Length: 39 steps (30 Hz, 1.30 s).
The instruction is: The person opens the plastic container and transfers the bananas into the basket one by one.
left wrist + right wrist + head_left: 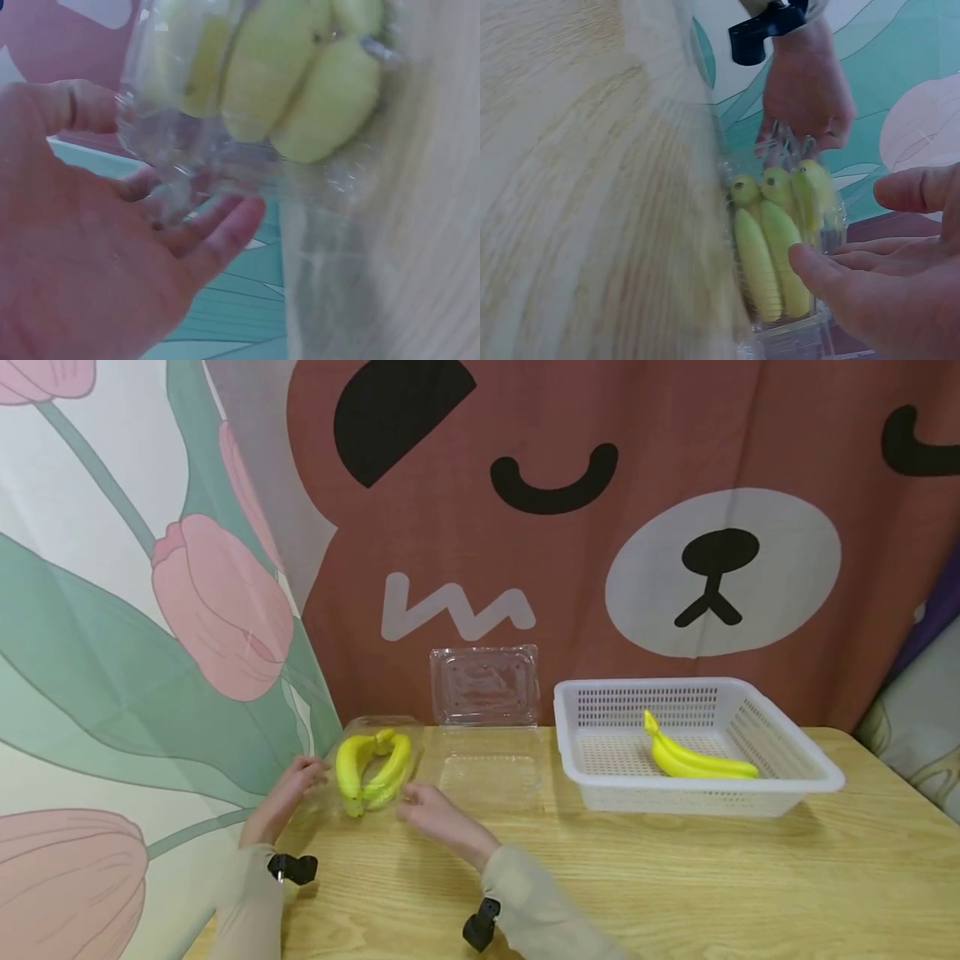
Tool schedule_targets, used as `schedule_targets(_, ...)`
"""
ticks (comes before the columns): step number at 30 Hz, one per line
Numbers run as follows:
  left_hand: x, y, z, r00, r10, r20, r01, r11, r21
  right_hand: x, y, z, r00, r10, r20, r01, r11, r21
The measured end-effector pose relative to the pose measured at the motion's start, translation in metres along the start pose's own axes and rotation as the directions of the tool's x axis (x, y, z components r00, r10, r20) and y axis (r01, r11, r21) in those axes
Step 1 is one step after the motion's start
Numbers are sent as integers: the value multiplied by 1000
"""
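Note:
My left hand grips the left edge of a clear plastic clamshell box, with thumb and fingers on either side of the plastic in the left wrist view. Several yellow bananas lie inside the box, seen through its walls. On the box's right side is my right hand. The right wrist view shows this right hand with fingers extended and thumb apart, close beside the box; whether it touches the plastic I cannot tell.
A second clear clamshell box stands with its lid raised, right of the filled one. Further right, a white perforated basket holds one yellow banana. Printed curtains hang behind and left of the wooden table.

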State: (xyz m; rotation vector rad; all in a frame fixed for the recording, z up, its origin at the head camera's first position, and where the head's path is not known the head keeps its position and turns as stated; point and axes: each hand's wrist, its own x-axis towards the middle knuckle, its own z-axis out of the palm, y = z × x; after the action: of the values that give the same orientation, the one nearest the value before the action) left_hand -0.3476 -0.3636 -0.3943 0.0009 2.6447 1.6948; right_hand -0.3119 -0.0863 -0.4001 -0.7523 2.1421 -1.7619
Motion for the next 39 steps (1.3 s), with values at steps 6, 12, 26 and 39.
schedule_targets(6, -3, 7, -2, 996, -3, 89, -1, 999, 52, 1, 8, 1, 999, 9, 35, -8, 999, -38)
schedule_targets(12, -1, 9, -4, 994, 2, 105, -7, 999, 47, -1, 9, -1, 997, 26, 71, -23, 998, -51)
schedule_targets(26, -5, 20, -12, 996, 13, 83, -11, 1000, -17, -1, 5, -1, 994, -32, 106, 36, 998, -41)
schedule_targets(39, -17, 55, -17, 992, 103, 69, -94, 988, -125, 3, -12, -15, 962, -229, -148, 240, 969, 61)
